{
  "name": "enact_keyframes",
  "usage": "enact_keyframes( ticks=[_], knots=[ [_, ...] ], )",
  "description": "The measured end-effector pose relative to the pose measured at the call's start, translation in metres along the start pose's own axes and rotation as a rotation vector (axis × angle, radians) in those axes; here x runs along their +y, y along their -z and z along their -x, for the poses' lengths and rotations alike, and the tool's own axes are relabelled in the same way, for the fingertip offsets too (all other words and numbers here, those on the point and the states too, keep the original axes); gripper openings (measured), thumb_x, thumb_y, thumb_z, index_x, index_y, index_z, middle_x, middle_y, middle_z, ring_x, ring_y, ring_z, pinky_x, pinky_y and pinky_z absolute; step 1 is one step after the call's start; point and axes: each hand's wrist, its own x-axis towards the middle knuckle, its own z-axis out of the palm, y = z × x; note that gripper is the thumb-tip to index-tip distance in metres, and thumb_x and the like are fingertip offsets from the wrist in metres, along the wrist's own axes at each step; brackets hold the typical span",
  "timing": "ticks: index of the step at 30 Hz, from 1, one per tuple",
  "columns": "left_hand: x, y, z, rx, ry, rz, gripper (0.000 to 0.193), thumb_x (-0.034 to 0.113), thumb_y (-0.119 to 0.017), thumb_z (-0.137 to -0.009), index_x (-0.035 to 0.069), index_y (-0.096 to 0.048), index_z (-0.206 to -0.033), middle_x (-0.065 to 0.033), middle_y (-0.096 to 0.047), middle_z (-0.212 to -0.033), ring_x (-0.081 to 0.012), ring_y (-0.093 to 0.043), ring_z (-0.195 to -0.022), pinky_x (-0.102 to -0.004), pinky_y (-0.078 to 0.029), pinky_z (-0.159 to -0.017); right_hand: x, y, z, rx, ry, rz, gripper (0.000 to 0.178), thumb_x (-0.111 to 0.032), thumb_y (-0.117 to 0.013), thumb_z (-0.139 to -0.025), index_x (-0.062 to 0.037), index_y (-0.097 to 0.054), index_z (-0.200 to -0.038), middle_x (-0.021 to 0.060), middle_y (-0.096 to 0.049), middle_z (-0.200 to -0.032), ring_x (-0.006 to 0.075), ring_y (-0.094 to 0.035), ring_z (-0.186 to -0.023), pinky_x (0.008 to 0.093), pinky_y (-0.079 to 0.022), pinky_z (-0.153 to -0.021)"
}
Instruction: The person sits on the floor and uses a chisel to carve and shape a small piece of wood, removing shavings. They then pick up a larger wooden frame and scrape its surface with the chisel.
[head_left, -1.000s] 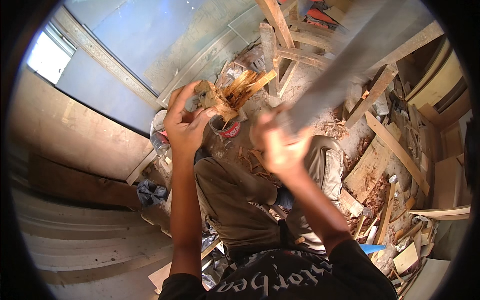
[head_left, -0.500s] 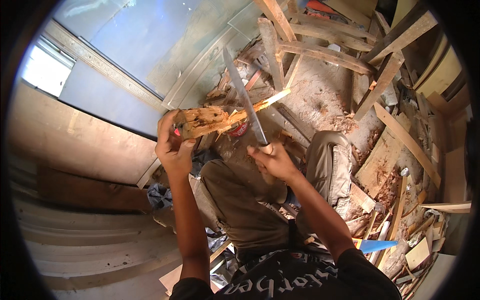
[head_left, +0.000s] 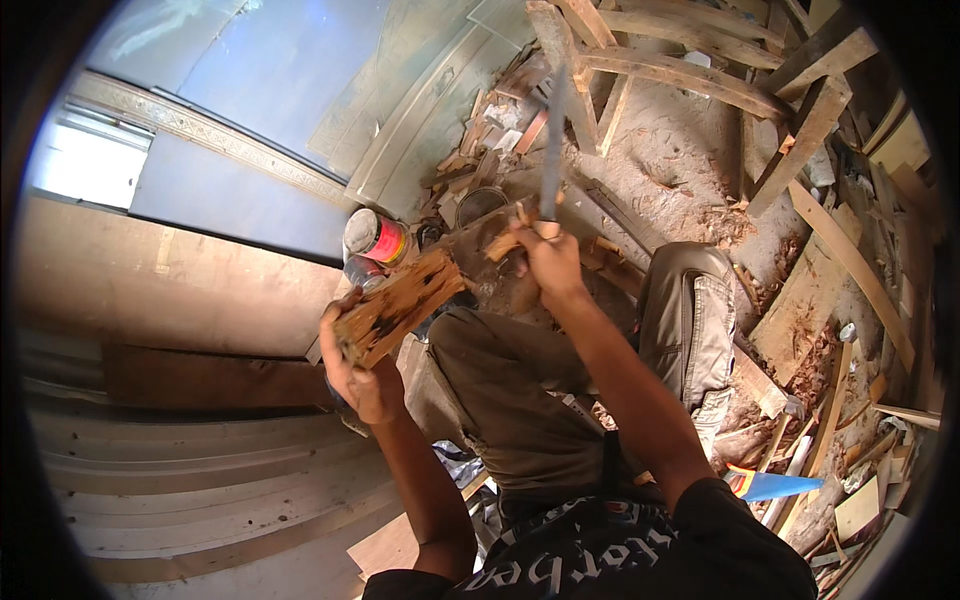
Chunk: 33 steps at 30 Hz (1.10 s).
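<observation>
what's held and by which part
Left hand: rough brown wooden block, by its near end. Right hand: long grey metal-bladed tool, by its pale handle. Splintered tan wood beside it: unclear.

We are holding a rough wood block (head_left: 405, 303) in our left hand (head_left: 362, 385) and a long blade (head_left: 554, 140) in our right hand (head_left: 552, 266).
We are gripping the dark-streaked block by its lower end and slanting it up to the right, while we are pointing the blade upward, apart from it; a small wood piece (head_left: 499, 246) is showing at our right fingers, its hold unclear. Beyond, a tin with a red-and-yellow band (head_left: 380, 239) is standing near an open tin (head_left: 461, 210), a timber frame (head_left: 690, 80) is filling the upper right, and a flat blue tool (head_left: 780, 487) is lying among scraps.
</observation>
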Motion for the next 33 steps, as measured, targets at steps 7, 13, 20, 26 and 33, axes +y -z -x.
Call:
enact_keyframes(
  ticks=[7, 13, 20, 26, 33],
  knots=[
    [-0.005, 0.009, -0.002, 0.072, -0.035, 0.211, 0.083, 0.042, -0.056, -0.088, -0.01, -0.026, -0.145, -0.0204, -0.041, -0.139, -0.0385, -0.032, -0.139, -0.0538, -0.02, -0.117, 0.045, 0.077, -0.035, 0.222, 0.126, 0.69, 0.04, -0.039, -0.072, -0.091, -0.0018, -0.065, -0.079, 0.0009, -0.058, -0.06, 0.0109, -0.053, -0.053, 0.0306, -0.041, -0.047],
    [-0.003, -0.004, -0.012, 0.188, -0.053, 0.253, 0.074, 0.035, -0.049, -0.089, -0.006, -0.028, -0.147, -0.0198, -0.042, -0.142, -0.0369, -0.036, -0.138, -0.0536, -0.023, -0.117, 0.009, 0.026, 0.024, 0.039, 0.315, 0.762, 0.047, -0.047, -0.065, -0.094, -0.0006, -0.065, -0.085, 0.0049, -0.056, -0.058, 0.0107, -0.054, -0.055, 0.0319, -0.045, -0.055],
    [0.011, -0.067, -0.002, 0.652, -0.072, 0.167, 0.056, 0.04, -0.039, -0.105, -0.003, -0.036, -0.14, -0.0205, -0.047, -0.135, -0.0313, -0.048, -0.128, -0.0479, -0.042, -0.107, -0.033, -0.005, 0.129, -0.404, 0.574, 0.745, 0.035, -0.033, -0.065, -0.094, 0.0018, -0.063, -0.102, 0.0105, -0.059, -0.062, 0.0229, -0.061, -0.054, 0.0353, -0.047, -0.053],
    [-0.004, -0.054, 0.02, 0.415, -0.211, 0.084, 0.051, 0.032, -0.063, -0.098, 0.0, -0.044, -0.132, -0.0183, -0.056, -0.121, -0.0289, -0.059, -0.115, -0.0466, -0.048, -0.102, -0.029, 0.022, 0.142, -0.403, 0.474, 0.888, 0.033, -0.031, -0.065, -0.094, 0.0013, -0.061, -0.095, 0.0127, -0.058, -0.059, 0.0298, -0.062, -0.053, 0.0397, -0.047, -0.052],
    [0.012, -0.059, 0.02, 0.322, -0.153, -0.085, 0.042, 0.029, -0.071, -0.093, -0.003, -0.057, -0.117, -0.0172, -0.059, -0.118, -0.0276, -0.06, -0.113, -0.0432, -0.049, -0.1, -0.041, 0.027, 0.132, -0.403, 0.385, 0.869, 0.036, -0.033, -0.062, -0.096, 0.0031, -0.062, -0.095, 0.0184, -0.062, -0.063, 0.0366, -0.065, -0.057, 0.0449, -0.049, -0.055]
  ],
)
